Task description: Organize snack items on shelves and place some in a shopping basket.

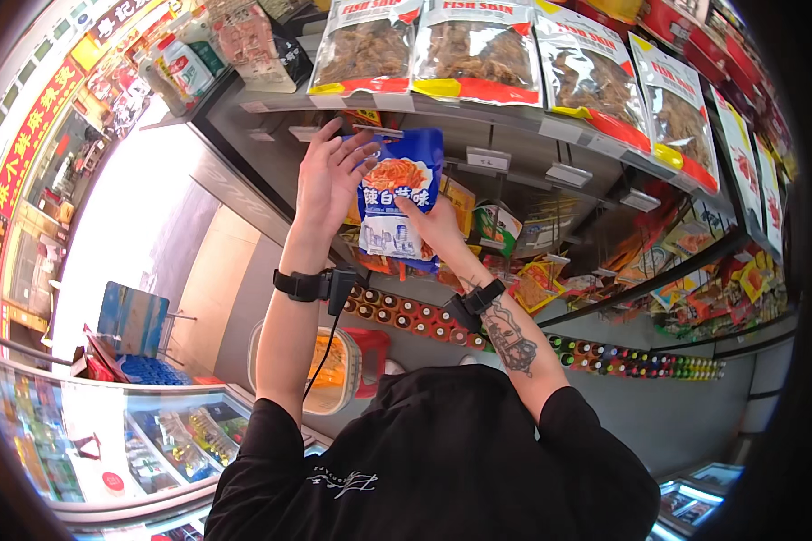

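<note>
A blue and white food packet (399,203) with a picture of shredded food hangs upright at a hook under the shelf edge. My right hand (436,223) grips its right side, thumb across the front and the other fingers hidden behind. My left hand (331,169) is raised at the packet's upper left, palm showing and fingers apart; its fingertips overlap the packet's top corner, and whether they touch it I cannot tell. Just above the packet is a small price-tag holder (379,131). More packets, among them a green and white one (497,226), hang behind and to the right.
Large fish skin bags (477,54) line the shelf above. Empty-looking tag holders (488,159) stick out below its edge. Rows of capped bottles (406,318) stand low down, near a white tub (352,379) and a red stool (372,358). Glass-topped freezers (176,439) stand at lower left.
</note>
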### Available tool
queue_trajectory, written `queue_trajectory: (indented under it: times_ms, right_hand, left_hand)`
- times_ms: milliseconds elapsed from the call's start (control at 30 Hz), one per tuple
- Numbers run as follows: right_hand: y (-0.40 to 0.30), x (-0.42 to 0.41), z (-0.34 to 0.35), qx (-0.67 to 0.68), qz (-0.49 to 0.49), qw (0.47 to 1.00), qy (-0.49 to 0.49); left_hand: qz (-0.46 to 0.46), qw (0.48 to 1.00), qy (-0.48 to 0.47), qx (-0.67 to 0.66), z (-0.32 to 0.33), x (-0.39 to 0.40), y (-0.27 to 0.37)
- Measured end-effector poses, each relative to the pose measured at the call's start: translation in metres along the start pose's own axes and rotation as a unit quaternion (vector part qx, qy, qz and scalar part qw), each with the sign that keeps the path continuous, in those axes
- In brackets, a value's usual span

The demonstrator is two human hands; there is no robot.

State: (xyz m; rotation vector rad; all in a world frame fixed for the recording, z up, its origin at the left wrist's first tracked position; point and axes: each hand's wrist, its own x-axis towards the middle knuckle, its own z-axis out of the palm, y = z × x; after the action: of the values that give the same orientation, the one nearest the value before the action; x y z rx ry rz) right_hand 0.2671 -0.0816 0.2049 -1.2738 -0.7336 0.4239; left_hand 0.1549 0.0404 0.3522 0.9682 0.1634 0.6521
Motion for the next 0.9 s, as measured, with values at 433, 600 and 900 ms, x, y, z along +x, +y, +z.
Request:
queue_trajectory:
  times_ms: [433,600,900]
  right_hand:
    - [0.028,0.063,-0.013,-0.063,0.129,0.987,0.077]
    - [0.029,0.100,-0.021,-0.038,0.159,0.982,0.097]
    - [0.076,0.145,-0.084,-0.125,0.172,0.963,0.167]
  left_hand:
    - [-0.134,0.954,0.042,0.265,-0.151,-0.154,-0.097]
    - [-0.301,0.873,0.179,0.339,-0.317,-0.328,-0.202]
    - [-0.330,0.813,0.438,0.194,-0.438,-0.461,-0.204]
